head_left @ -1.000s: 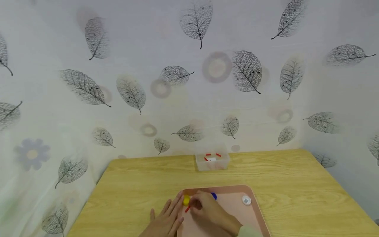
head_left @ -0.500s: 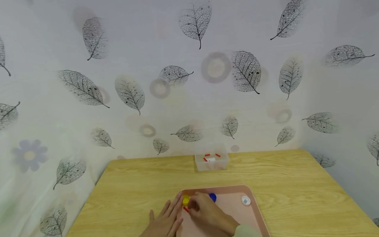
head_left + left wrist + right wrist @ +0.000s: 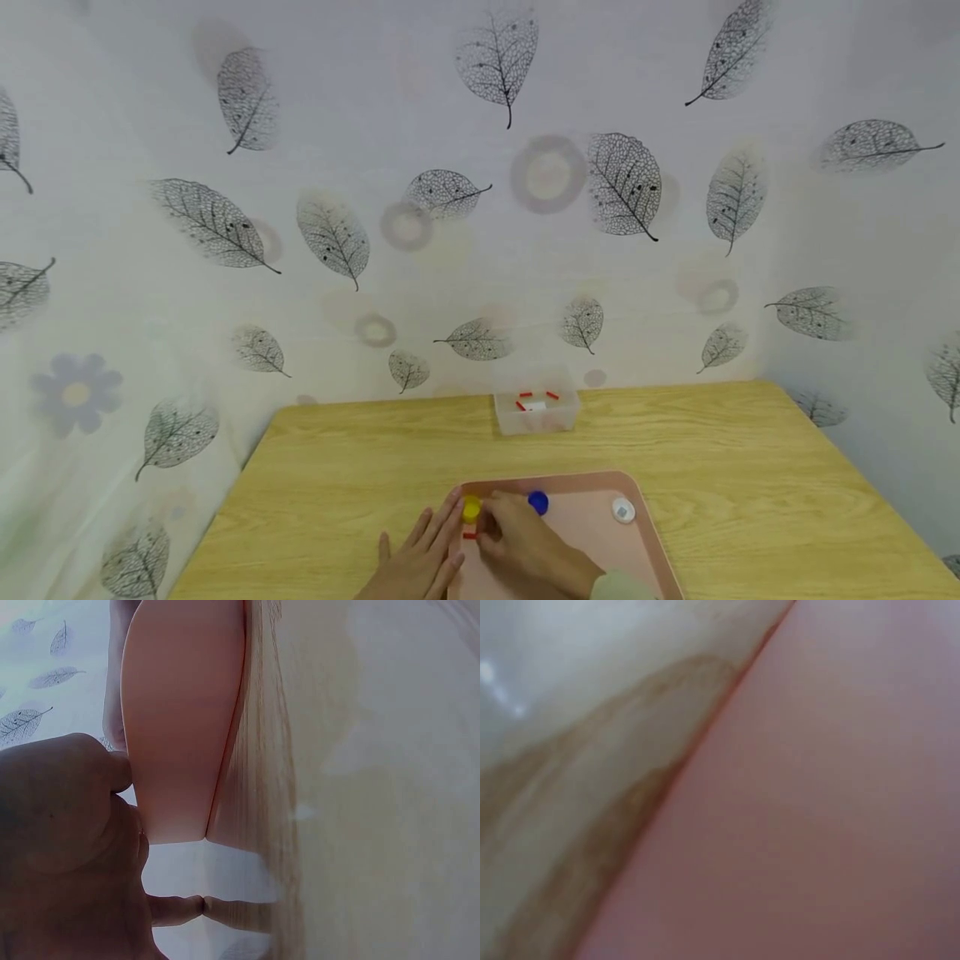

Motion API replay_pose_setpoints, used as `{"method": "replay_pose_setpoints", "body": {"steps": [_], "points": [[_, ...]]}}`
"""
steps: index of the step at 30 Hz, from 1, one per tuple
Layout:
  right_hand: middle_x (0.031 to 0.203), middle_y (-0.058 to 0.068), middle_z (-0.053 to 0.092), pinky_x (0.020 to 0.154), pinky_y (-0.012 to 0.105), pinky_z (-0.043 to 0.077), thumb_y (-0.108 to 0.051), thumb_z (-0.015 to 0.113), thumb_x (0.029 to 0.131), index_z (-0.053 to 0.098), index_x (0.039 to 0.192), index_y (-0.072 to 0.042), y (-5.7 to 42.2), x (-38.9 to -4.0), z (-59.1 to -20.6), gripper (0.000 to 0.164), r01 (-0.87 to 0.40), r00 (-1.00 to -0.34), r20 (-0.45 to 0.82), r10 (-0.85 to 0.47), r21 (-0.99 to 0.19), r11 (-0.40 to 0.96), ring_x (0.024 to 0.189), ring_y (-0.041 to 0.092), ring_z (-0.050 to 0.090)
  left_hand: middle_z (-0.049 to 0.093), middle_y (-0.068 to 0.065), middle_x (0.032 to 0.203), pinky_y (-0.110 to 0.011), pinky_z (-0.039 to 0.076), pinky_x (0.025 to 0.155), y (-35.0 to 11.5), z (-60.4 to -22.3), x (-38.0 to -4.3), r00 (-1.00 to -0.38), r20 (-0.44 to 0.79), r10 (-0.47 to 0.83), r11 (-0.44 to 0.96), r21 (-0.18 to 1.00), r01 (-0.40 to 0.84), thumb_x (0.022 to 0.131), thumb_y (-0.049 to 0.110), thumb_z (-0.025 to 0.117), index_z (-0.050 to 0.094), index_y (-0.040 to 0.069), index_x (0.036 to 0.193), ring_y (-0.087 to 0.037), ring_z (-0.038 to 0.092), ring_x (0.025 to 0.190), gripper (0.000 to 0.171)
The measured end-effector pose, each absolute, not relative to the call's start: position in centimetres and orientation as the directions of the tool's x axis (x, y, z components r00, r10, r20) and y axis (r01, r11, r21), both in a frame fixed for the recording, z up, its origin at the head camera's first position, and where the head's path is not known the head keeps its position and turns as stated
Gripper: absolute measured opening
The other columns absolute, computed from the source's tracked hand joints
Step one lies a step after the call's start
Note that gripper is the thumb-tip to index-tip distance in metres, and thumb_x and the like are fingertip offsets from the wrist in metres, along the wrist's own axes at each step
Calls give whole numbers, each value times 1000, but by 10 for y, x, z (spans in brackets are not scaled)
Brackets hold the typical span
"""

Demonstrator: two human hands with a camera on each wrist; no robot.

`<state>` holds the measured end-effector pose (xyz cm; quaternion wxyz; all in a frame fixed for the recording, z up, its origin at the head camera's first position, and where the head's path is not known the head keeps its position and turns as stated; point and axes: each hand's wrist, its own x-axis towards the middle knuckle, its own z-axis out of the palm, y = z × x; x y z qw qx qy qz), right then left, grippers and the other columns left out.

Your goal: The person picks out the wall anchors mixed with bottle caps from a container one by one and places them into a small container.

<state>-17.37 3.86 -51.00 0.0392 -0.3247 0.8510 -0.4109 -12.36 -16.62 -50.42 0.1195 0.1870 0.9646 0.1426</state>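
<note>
In the head view a small red stick (image 3: 470, 536) lies level at the fingertips of my right hand (image 3: 517, 537), whose thumb and fingers are curled together and pinch its right end. It is just below a yellow round cap (image 3: 471, 509) in the far left corner of the pink tray (image 3: 592, 482). My left hand (image 3: 420, 554) rests over the tray's left rim with fingers extended. The left wrist view shows the left hand (image 3: 60, 817) against the tray's outer wall (image 3: 184, 712). No hand appears in the right wrist view, only the tray (image 3: 802, 825) and table.
A blue round cap (image 3: 537, 502) sits by the tray's far wall, and a white round cap (image 3: 623, 510) with a grey square near its far right corner. Behind the tray, a clear plastic box (image 3: 537, 421) holds several red sticks (image 3: 552, 395). A leaf-patterned cloth (image 3: 480, 250) hangs behind the wooden table (image 3: 360, 450).
The red stick has turned at my right fingertips, from slanting one way to slanting the other, and now lies level. My left hand has stayed put on the tray rim.
</note>
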Motion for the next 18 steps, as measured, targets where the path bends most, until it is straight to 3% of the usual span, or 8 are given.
{"method": "replay_pose_setpoints", "body": {"steps": [7, 13, 18], "points": [[77, -12, 56, 60, 18, 47, -11, 58, 92, 62, 89, -14, 43, -170, -508, 6, -454, -795, 146, -589, -788, 417, 66, 0, 52, 0, 17, 157, -83, 4, 86, -164, -503, -126, -904, -210, 371, 900, 320, 295, 95, 66, 12, 6, 34, 153, -30, 17, 142, 66], [72, -11, 57, 57, 19, 48, -11, 60, 90, 61, 84, -14, 44, -166, -506, 7, -414, -810, 128, -572, -815, 405, 63, 0, 53, 1, 17, 157, -83, 5, 86, -164, -504, -125, -909, -206, 363, 904, 313, 290, 94, 67, 12, 7, 35, 153, -29, 18, 142, 67], [78, -14, 54, 62, 17, 47, -12, 62, 89, 60, 86, -16, 50, -163, -505, 5, -500, -801, 194, -566, -736, 456, 70, -2, 51, 0, 18, 157, -83, 7, 86, -164, -506, -126, -915, -171, 364, 900, 316, 299, 95, 65, 13, 8, 34, 153, -29, 21, 141, 65]]}}
